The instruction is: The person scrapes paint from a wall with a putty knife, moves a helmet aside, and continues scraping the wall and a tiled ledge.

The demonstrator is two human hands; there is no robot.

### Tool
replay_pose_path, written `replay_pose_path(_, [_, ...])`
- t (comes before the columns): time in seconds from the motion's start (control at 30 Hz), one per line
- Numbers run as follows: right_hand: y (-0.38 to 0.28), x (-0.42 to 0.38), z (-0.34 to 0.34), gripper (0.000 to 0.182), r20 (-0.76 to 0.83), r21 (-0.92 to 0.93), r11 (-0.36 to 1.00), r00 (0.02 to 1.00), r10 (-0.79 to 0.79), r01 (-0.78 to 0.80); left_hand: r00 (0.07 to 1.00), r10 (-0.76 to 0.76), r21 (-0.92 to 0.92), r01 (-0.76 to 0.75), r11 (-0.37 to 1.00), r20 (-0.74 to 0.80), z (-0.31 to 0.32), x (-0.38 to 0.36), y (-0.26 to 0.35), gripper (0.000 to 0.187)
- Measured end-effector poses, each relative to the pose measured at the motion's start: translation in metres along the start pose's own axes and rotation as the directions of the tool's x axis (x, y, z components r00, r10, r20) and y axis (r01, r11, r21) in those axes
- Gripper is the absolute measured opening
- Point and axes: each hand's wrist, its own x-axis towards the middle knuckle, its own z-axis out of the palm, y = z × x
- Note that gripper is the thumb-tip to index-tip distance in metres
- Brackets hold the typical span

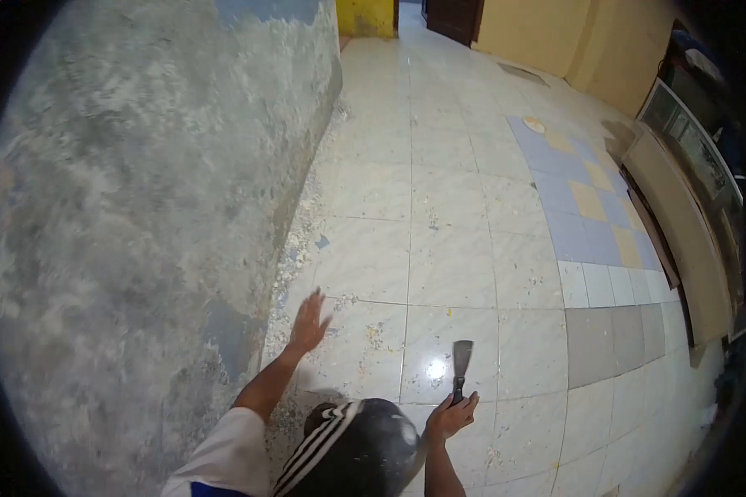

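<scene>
My right hand (450,418) is closed around the dark handle of a putty knife (462,361), whose flat metal blade points up and away from me over the tiles. My left hand (310,321) is stretched out with its fingers apart, holding nothing, close to the foot of the wall. Beside it rises the wall (141,207), scraped to patchy grey with some blue paint left on it. White and bluish paint flakes (294,248) lie along the wall's base, and more are scattered over the floor tiles (452,265).
My knee in dark striped trousers (365,447) is between my arms. On the right, a patch of blue and yellow tiles (576,195) breaks the white floor. A long board and a framed panel (688,224) lean at the right side. A dark door (454,18) stands at the far end.
</scene>
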Motion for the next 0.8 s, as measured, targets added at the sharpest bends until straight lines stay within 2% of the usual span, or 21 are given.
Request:
replay_pose_path(0.07, [-0.014,0.017,-0.005,0.047,0.017,0.021,0.999,0.999,0.040,-0.041,0.994,-0.082,0.040,0.086,0.996,-0.077,0.029,0.040,-0.016,0.071])
replay_pose_path(0.13, [-0.016,0.024,0.003,0.047,0.022,-0.021,0.998,0.998,0.064,-0.064,0.990,-0.122,0.004,0.122,0.992,-0.072,0.049,0.047,-0.024,0.070])
replay_pose_path(0.23, [-0.005,0.022,0.016,0.048,0.046,-0.054,0.993,0.994,0.104,-0.101,0.978,-0.187,-0.074,0.181,0.981,-0.092,0.042,0.048,-0.028,0.069])
replay_pose_path(0.37, [0.026,0.025,0.022,0.049,0.167,-0.106,0.991,0.981,0.097,-0.080,0.981,-0.191,-0.047,0.189,0.981,-0.045,0.028,0.057,-0.026,0.071])
replay_pose_path(0.47, [0.069,0.033,0.044,0.051,0.309,-0.174,0.985,0.948,0.072,-0.018,0.978,-0.207,-0.071,0.204,0.976,-0.024,0.021,0.059,-0.029,0.070])
replay_pose_path(0.57, [0.159,0.057,0.106,0.053,0.420,-0.240,0.964,0.908,0.001,0.111,0.977,-0.204,-0.101,0.198,0.975,-0.054,0.018,0.060,-0.031,0.068])
replay_pose_path(0.67, [0.049,0.090,0.073,0.051,0.417,-0.188,0.982,0.907,0.055,0.027,0.976,-0.208,-0.104,0.201,0.974,-0.064,0.015,0.061,-0.031,0.070])
replay_pose_path(0.8, [-0.045,0.123,0.079,0.050,0.388,-0.064,0.998,0.921,0.040,-0.017,0.978,-0.207,-0.080,0.205,0.975,-0.023,0.020,0.063,-0.031,0.072])
